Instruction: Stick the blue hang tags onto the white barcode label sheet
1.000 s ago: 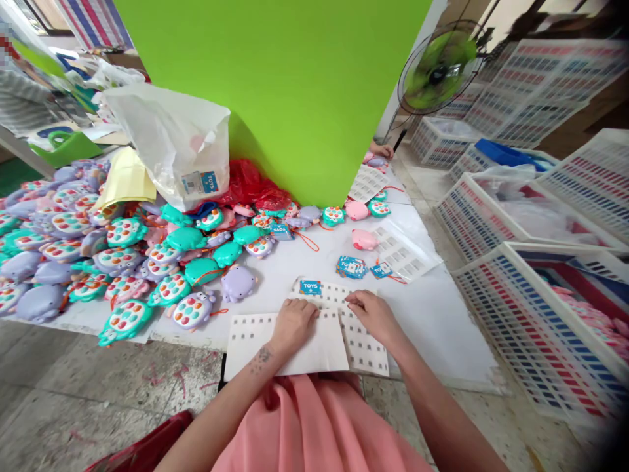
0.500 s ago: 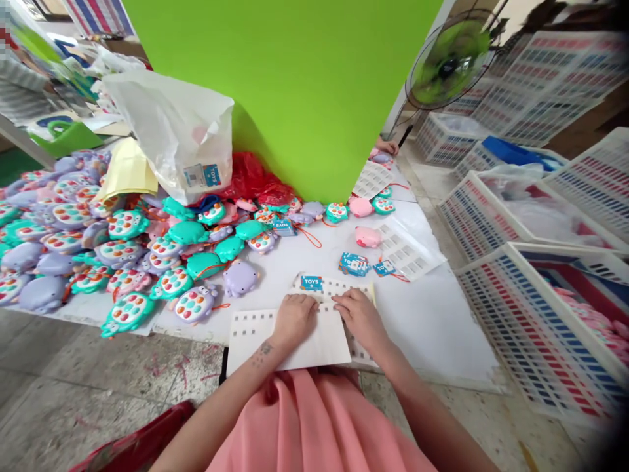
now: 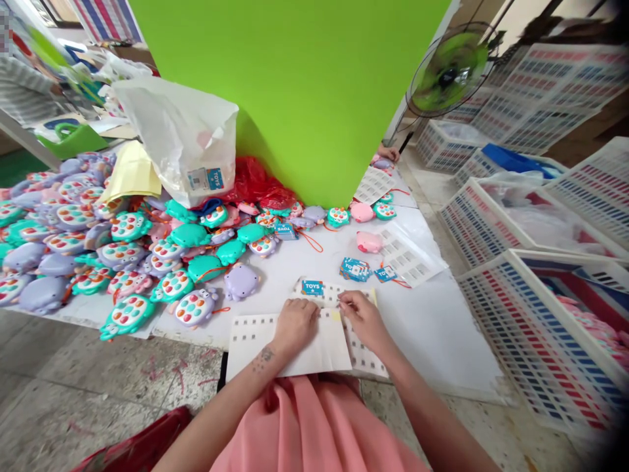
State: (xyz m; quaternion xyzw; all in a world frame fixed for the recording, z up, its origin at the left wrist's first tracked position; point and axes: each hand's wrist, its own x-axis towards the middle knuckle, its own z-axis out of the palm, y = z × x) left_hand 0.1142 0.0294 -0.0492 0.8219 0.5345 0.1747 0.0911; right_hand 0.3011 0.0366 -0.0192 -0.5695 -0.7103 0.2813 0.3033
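Observation:
A white sticker sheet with rows of small printed squares lies at the table's front edge. My left hand rests on its upper part, fingers curled together at the top edge and holding it. Just off the sheet's upper right corner, my right hand pinches what looks like a tiny sticker, mostly hidden by the fingertips. A bare yellowish patch shows at that corner. More sticker sheets lie underneath. Beyond them is a blue TOYS card.
Turtle- and whale-shaped pop toys are heaped at left beside a white plastic bag. Blue tags, a pink toy and another label sheet lie ahead. A green panel rises behind; plastic crates stand right.
My right hand has drawn back slightly from the sheet's corner, with thumb and fingers pinched. A yellowish patch now shows there. My left hand stays on the sheet.

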